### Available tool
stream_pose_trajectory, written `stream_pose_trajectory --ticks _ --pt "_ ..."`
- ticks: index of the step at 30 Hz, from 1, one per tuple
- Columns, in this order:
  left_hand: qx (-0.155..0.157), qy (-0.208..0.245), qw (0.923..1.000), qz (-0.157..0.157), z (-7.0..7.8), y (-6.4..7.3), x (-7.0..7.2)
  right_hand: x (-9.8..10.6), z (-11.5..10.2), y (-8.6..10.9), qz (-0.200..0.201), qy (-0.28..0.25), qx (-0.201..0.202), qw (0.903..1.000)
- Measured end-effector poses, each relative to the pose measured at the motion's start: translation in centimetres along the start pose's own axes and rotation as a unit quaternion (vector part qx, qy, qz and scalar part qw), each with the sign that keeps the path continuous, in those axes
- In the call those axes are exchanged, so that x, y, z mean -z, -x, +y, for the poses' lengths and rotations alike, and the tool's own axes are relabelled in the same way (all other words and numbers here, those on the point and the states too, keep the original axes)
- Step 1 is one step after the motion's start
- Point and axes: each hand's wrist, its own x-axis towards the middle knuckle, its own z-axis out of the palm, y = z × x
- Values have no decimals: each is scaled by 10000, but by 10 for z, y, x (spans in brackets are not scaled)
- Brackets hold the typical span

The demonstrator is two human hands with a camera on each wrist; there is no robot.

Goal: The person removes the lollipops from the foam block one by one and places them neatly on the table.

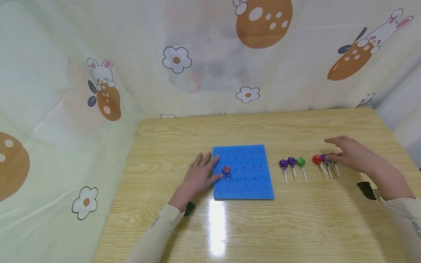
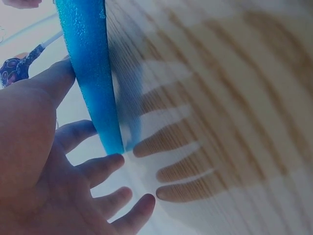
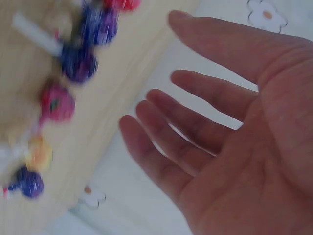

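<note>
A square blue foam board (image 1: 253, 151) with rows of small holes lies on the table. One lollipop (image 1: 226, 170) in a red and dark patterned wrapper stands at its left part. My left hand (image 1: 198, 175) rests at the board's left edge, fingers spread and thumb beside that lollipop; the left wrist view has several fingertips (image 2: 115, 160) along the foam's side. Over the right-hand lollipops hovers my right hand (image 1: 356, 155), its fingers loosely extended and holding nothing. Beneath it are a red lollipop (image 1: 317, 159) and purple ones (image 1: 325, 158), partly covered by the fingers.
Between board and right hand lie two purple lollipops (image 1: 283, 164) and a green lollipop (image 1: 300, 162), sticks toward me. The right wrist view has more, blurred, including a pink lollipop (image 3: 57, 102). A patterned curtain (image 1: 207, 80) hangs behind the wooden table (image 1: 243, 230).
</note>
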Motion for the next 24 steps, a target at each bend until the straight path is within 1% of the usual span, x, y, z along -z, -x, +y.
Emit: stream_pose_trajectory --ticks 5,10,13,19,21,24 --pt "13 -38 10000 -3 1 0 1 -14 -28 -1 406 -168 208 9988" --pt "17 -30 10000 -21 1 1 1 -28 -52 -4 820 -411 396 9950" --pt "26 -22 10000 -42 1 0 1 -36 -65 -7 980 -593 537 9920" --pt "30 -30 10000 -47 0 0 0 -53 -90 -14 1091 -808 769 9878" --pt "22 -9 10000 -35 0 0 1 -61 -97 -17 1206 -775 929 9853" --pt "17 5 10000 -32 0 0 1 -73 -109 -23 1495 -723 1312 9774"
